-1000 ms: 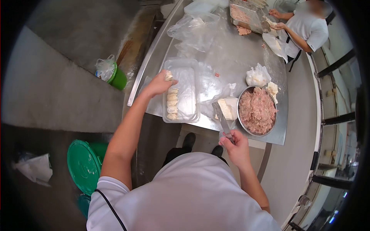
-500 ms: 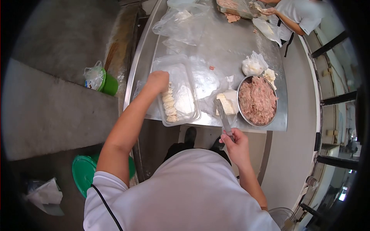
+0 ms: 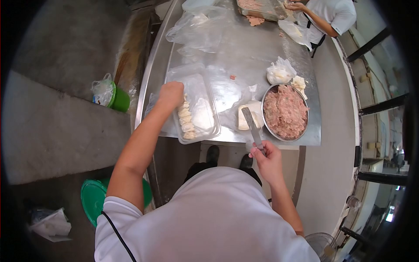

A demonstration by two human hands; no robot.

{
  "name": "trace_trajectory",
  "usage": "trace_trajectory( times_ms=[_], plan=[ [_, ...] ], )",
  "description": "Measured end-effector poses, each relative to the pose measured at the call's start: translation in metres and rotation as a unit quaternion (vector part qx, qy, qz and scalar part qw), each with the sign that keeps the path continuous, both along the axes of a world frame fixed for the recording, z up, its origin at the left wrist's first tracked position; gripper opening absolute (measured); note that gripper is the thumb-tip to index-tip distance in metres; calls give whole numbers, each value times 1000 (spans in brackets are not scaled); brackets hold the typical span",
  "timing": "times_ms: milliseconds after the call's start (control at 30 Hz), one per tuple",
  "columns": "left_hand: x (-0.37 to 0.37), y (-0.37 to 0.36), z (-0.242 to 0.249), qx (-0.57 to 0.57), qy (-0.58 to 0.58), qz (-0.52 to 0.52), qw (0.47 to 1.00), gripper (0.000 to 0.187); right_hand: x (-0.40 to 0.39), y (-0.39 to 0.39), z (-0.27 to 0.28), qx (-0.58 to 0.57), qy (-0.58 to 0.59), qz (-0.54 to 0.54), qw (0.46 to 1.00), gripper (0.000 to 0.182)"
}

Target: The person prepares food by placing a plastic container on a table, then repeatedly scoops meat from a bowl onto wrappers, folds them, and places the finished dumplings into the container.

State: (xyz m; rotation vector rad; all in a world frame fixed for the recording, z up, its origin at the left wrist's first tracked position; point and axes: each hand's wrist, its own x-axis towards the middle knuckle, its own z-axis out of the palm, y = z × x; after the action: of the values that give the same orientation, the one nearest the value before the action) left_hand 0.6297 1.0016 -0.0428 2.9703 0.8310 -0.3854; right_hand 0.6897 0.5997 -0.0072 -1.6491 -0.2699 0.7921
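My left hand (image 3: 172,93) is closed, knuckles up, over the left side of a clear plastic tray (image 3: 214,114). It is at the far end of a row of folded, pale dumplings (image 3: 186,120); its fingertips and anything in them are hidden. In my right hand (image 3: 267,162) is a flat metal spatula (image 3: 252,126), held by its near end at the table's front edge. The blade reaches over a stack of pale dough wrappers (image 3: 243,121). Just right of the stack stands a round metal bowl (image 3: 263,114) heaped with pink minced filling (image 3: 285,112).
Beyond the bowl sit a white plastic bundle (image 3: 280,71) and pale dough scraps (image 3: 299,84). Clear plastic bags (image 3: 198,30) lie at the far left of the steel table (image 3: 244,52). A co-worker (image 3: 325,17) stands at the far right by another filling tray (image 3: 262,13). Green buckets (image 3: 119,98) stand left.
The camera view has shifted slightly, so the table sits a little further left. The spatula blade has moved slightly over the wrappers. My left hand stays at the row's far end.
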Motion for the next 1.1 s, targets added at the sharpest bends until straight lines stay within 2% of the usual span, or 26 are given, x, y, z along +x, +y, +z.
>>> trace_trajectory(
  times_ms=[33,133,233,267,367,467,567,733,833,1033,1100],
  plan=[
    [2,-4,4,3,-6,-4,1000,25,3,-3,3,-4,2,-4,1000,10],
    [12,-41,20,-66,-126,10,990,25,14,-15,10,-10,-7,-28,1000,10],
    [26,-115,15,-198,-320,-56,925,23,25,-29,9,-4,-33,-57,998,11],
    [30,-147,24,-259,-313,-41,913,23,29,-33,9,-7,-34,-62,997,11],
    [48,-210,11,-243,-310,-168,904,30,39,-46,17,-29,-17,-65,997,11],
    [65,-232,-16,-201,-307,-187,911,26,44,-59,18,-32,-4,-59,998,10],
    [71,-230,-24,-189,-320,-188,909,19,53,-75,15,-27,0,-56,998,10],
    [67,-231,-14,-209,-304,-137,920,13,66,-98,7,-21,2,-54,998,11],
    [65,-231,-14,-260,-319,-57,910,16,73,-107,6,-15,5,-57,998,11],
    [61,-224,-16,-431,-403,218,777,18,82,-113,1,8,-2,-48,999,13],
    [61,-225,-15,-523,-435,276,679,22,83,-108,-2,35,-23,-39,998,14]
  ],
)
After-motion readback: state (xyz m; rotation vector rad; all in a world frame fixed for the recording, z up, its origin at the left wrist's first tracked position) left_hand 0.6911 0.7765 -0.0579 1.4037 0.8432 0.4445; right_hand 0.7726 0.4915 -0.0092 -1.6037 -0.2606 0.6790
